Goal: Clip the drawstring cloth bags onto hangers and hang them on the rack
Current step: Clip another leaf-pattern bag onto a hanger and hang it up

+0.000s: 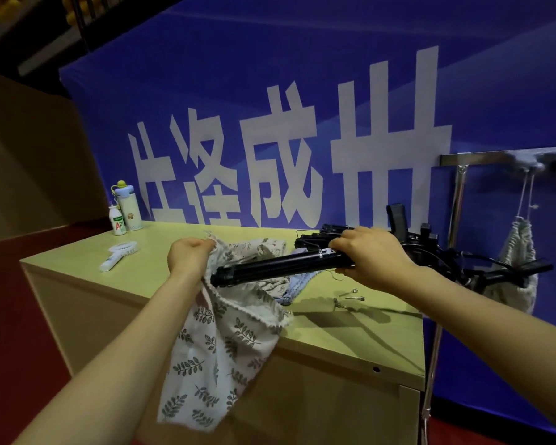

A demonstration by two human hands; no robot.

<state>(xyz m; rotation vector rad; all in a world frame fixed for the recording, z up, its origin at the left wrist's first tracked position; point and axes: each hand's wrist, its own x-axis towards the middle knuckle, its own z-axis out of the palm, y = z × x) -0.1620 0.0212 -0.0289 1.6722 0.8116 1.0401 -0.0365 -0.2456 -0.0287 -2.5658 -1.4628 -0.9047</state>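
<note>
— Your left hand (190,256) pinches the top edge of the leaf-print drawstring bag (219,348); it hangs down over the bench (77,264) front.
— Your right hand (369,255) grips the black hanger (270,270), its tip at the bag's mouth.

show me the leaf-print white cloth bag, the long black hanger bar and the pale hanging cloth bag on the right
leaf-print white cloth bag (225,348), head view, front panel
long black hanger bar (270,268), head view, mid-shaft
pale hanging cloth bag (520,245), head view, upper body
</note>
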